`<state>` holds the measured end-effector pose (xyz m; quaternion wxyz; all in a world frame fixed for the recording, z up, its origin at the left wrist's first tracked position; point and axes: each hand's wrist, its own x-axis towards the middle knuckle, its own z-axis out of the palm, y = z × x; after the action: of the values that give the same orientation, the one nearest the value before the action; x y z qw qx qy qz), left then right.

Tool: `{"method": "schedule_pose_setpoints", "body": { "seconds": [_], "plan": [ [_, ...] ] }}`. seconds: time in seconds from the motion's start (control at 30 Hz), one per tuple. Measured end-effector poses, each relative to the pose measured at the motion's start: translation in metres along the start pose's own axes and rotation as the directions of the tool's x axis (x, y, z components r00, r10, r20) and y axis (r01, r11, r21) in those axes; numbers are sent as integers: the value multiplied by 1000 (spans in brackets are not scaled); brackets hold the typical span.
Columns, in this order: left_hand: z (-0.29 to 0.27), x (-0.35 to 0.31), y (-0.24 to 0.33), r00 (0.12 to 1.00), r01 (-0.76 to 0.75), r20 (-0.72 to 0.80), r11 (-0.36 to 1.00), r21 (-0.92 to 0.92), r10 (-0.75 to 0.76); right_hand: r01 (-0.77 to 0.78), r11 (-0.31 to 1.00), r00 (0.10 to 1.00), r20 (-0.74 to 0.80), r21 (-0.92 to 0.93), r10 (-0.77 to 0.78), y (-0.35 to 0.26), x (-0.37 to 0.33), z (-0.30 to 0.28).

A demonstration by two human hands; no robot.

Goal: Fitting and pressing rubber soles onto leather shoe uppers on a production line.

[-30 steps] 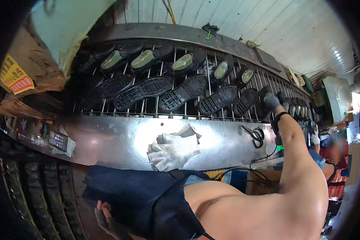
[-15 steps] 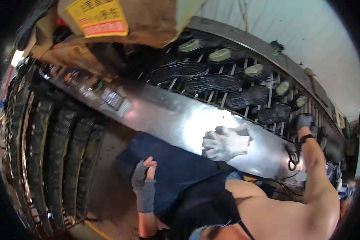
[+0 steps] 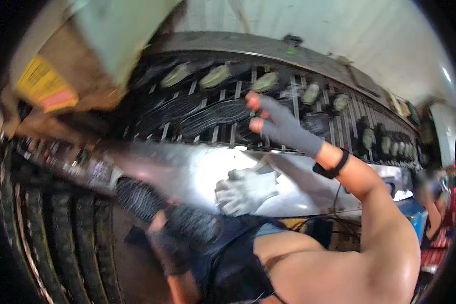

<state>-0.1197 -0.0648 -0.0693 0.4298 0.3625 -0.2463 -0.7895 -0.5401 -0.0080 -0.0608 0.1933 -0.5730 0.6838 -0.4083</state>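
Observation:
My left hand [image 3: 169,243], in a grey fingerless glove, grips a black shoe sole [image 3: 139,200] near its middle, low in front of my dark apron. The sole's ridged tread faces up. My right hand [image 3: 283,124], gloved the same way, is over the slatted conveyor [image 3: 216,134] with thumb and fingers apart, and nothing shows between them. Just left of its fingers lies a black sole [image 3: 213,117], tread up. Farther back stands a row of dark shoe pieces with pale green parts, such as this one [image 3: 215,77].
A pair of whitish gloves [image 3: 248,190] lies on the shiny metal ledge [image 3: 180,167]. To the left is a rack of dark curved bars [image 3: 38,228]; above it hangs a brown panel with a yellow label [image 3: 46,83]. Another person [image 3: 433,207] is at far right.
My left hand, empty before, now holds a black sole. My right hand has come from the far right of the conveyor toward its middle, and the view has turned.

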Motion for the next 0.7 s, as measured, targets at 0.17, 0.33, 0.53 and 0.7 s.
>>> {"method": "schedule_pose_setpoints", "body": {
  "seconds": [0.17, 0.33, 0.53, 0.7],
  "plan": [
    [-57, -29, -3, 966, 145, -199, 983, -112, -165, -586, 781, 553, -810, -215, 192, 210, -47, -181],
    [-101, -48, -35, 915, 189, -342, 976, -106, -214, -570, 765, 700, -310, 300, 644, 213, -80, -178],
    [-97, -52, -25, 930, 11, -361, 976, 219, 70, 819, 557, 406, 826, -139, -390, -6, -54, 116],
    [-85, -61, 13, 763, -149, -401, 741, 655, 507, 866, 447, 388, 868, -227, -311, -51, -57, 155]
  ]
}}
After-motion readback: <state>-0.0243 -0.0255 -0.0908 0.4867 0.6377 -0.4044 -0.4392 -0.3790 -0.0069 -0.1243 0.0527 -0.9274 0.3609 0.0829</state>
